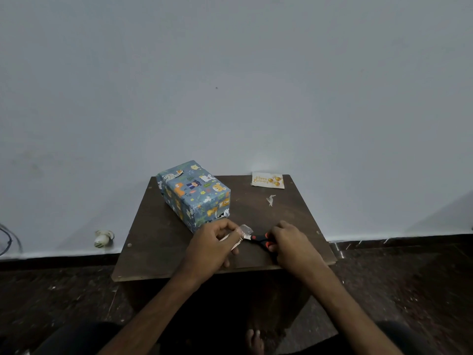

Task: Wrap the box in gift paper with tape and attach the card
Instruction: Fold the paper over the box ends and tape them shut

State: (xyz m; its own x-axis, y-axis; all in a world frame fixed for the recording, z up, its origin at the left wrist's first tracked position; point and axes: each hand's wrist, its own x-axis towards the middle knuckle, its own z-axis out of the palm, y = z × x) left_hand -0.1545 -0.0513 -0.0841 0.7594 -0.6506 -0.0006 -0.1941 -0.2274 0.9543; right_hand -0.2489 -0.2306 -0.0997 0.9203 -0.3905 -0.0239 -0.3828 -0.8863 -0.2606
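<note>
A box (pixel 195 194) wrapped in blue animal-print gift paper lies on the left half of the small dark table (pixel 158 242). At the table's far right corner lies a white "Happy Birthday" card (pixel 267 180). Near the front edge my left hand (pixel 212 245) grips a roll of clear tape, with a strip of tape (pixel 245 230) pulled out to the right. My right hand (pixel 290 243) grips black scissors with orange handles (pixel 261 239), whose blades meet the tape strip. The roll itself is mostly hidden in my fingers.
A scrap of crumpled tape (pixel 270 200) lies on the table between card and scissors. A grey wall stands right behind the table. A white plug (pixel 103 238) sits at the wall's base on the left. Dark floor surrounds the table; a bare foot (pixel 254 340) shows below.
</note>
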